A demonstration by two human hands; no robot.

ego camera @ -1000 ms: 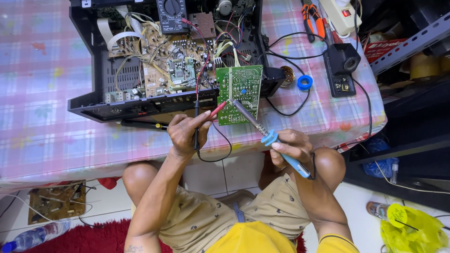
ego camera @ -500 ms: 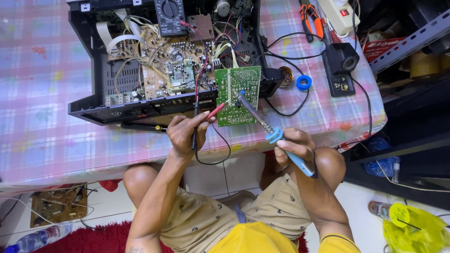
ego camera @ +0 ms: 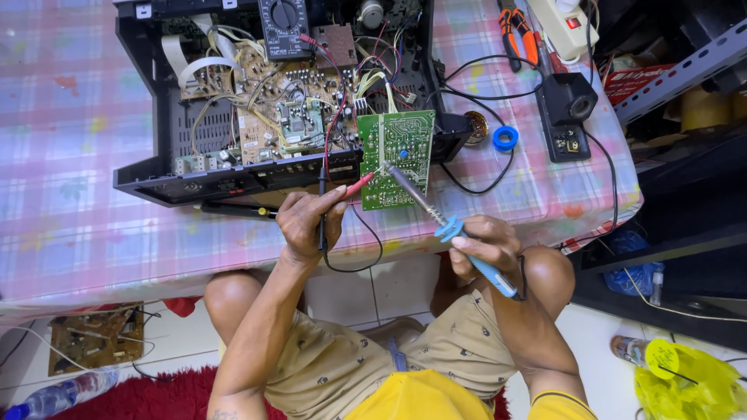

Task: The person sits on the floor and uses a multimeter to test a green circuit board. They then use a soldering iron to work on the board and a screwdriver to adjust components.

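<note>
Still on the green board (ego camera: 397,158) — soldering iron (ego camera: 459,233) in right-hand fingers (ego camera: 476,243), probes (ego camera: 342,190) in left-hand fingers (ego camera: 311,222), unchanged.

This is a small electronics repair workshop. Just beyond the left hand (ego camera: 310,222) lies an opened black device chassis (ego camera: 156,175) full of brown circuit boards, with a black dial multimeter (ego camera: 285,25) at its far edge. Beyond the right hand (ego camera: 482,245) stand a black soldering-iron stand (ego camera: 566,109), orange-handled pliers (ego camera: 510,27) and a white power strip (ego camera: 562,23) on a pink checked tablecloth (ego camera: 54,155).
</note>
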